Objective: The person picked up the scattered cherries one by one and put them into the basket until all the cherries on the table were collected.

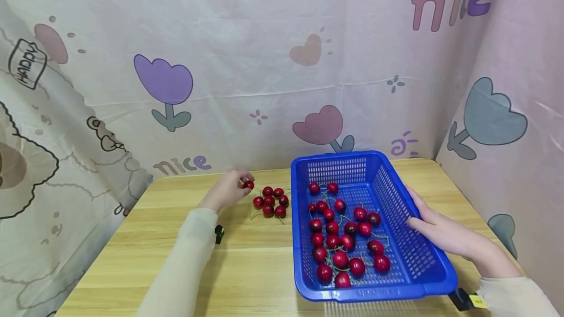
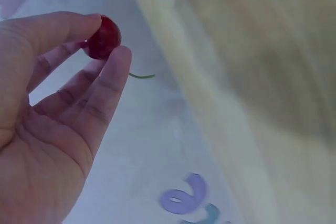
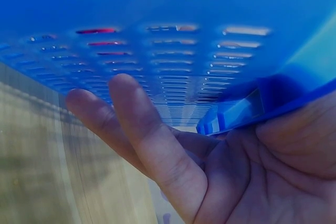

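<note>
My left hand (image 1: pixel 229 191) pinches a dark red cherry (image 2: pixel 104 38) between thumb and fingertips, its thin green stem trailing off to one side. Just right of that hand, a small cluster of cherries (image 1: pixel 269 201) with stems lies on the table. A blue plastic basket (image 1: pixel 296 238) with slotted walls stands to the right and has many loose cherries (image 1: pixel 332 227) on its floor, mostly in its left half. On the basket's right side my right hand (image 1: pixel 445 231) holds the rim, thumb over the edge. Its other fingers (image 3: pixel 142 124) are against the outside, below the slots.
The wooden table (image 1: pixel 255 268) carries all of this. A printed cloth (image 1: pixel 246 62) with flowers and lettering hangs behind the table's back edge and along both sides. Black straps sit at both wrists.
</note>
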The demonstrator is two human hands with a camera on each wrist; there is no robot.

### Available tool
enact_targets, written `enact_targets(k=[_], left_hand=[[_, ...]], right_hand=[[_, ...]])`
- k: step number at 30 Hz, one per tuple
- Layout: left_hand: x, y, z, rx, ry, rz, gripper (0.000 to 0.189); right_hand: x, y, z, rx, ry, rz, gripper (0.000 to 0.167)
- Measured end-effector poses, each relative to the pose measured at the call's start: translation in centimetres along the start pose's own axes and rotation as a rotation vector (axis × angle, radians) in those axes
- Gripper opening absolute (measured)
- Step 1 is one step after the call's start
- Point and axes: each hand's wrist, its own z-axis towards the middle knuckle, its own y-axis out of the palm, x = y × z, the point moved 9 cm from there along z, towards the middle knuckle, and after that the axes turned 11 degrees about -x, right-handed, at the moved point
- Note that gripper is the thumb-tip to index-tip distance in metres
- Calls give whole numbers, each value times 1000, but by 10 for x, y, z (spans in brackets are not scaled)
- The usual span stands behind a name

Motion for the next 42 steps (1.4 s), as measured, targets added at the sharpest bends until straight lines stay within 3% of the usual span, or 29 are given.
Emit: enact_targets(k=[6,12,21,32,42], left_hand=[[50,-17,-1,39,117,6,26],[106,-25,-3,53,226,44,26],[162,-16,2,10,315,69,27],[200,13,20,-81,358,150,28],[208,33,34,-136,372,190,26]], right_hand=[[-1,0,0,-2,-6,3,84],[-2,0,1,-6,-8,7,84],[-2,0,1,0,-7,12,84],[0,-1,1,0,2,20,84],[-3,-1,1,-2,-2,24,84]])
